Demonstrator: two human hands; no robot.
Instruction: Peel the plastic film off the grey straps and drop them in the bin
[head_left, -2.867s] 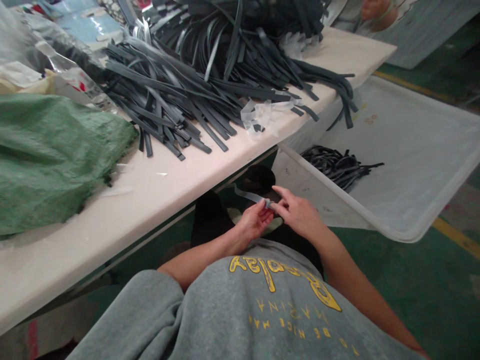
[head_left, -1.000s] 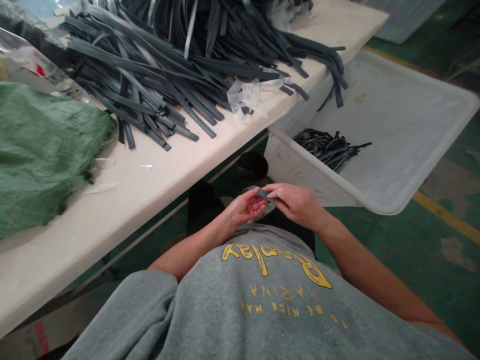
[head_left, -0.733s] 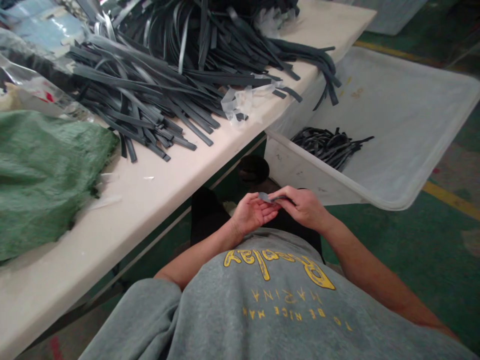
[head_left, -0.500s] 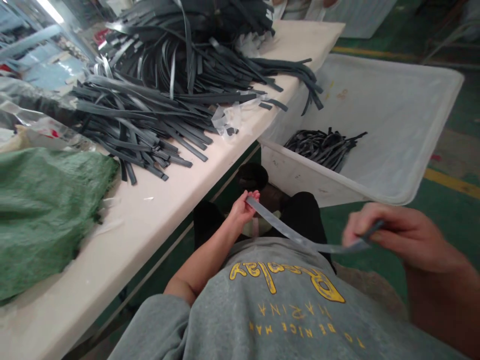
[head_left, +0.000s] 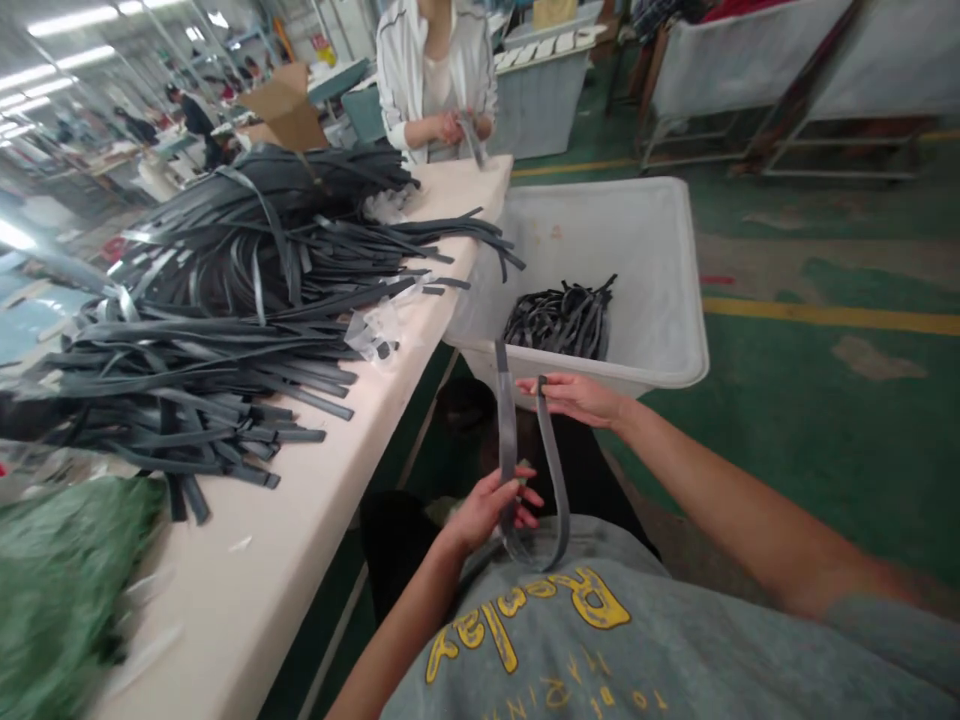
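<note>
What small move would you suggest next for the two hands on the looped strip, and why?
Probably carry the strip forward over the bin: the right hand pinches one end, the left hand holds it along its other side, and the bin, just beyond them, has dark strips in it.

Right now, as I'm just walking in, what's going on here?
Someone is handling a long grey strip above their lap. The left hand grips it partway along one side, the right hand pinches it near one end, and the length between hangs in a loop. A large pile of similar strips lies on the table, and a smaller heap is in the white bin beside it. Another person at the table's far end holds a greyish piece.
</note>
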